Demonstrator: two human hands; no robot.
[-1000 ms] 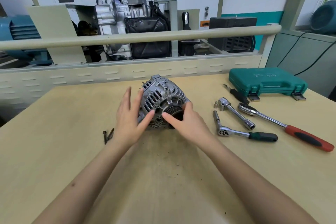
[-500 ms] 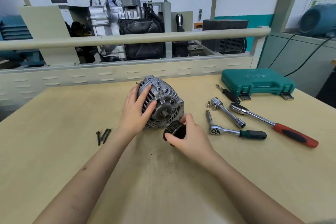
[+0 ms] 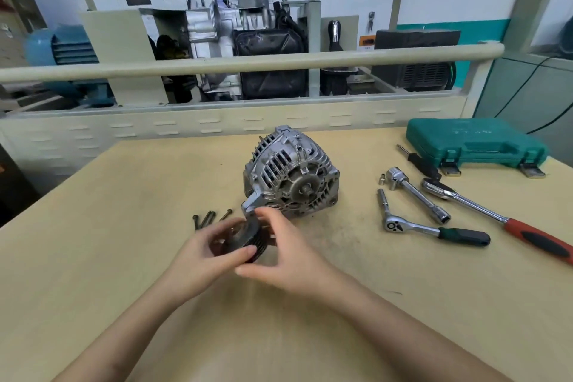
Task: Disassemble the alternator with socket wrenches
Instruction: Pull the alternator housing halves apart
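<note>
The pulley is off the alternator and sits between both hands, just above the counter, near and to the left of the housing. The left hand curls round its near-left side, thumb on the grooved rim; the right hand has loosely curved fingers at its right edge, and whether they grip cannot be told. Its axis tilts up and away. The bare shaft points toward the viewer, nearer the right hand. The pulley is dark ribbed metal; the housing is pale, slotted cast metal. Bolts lie just left; the ratchets lie well right.
</note>
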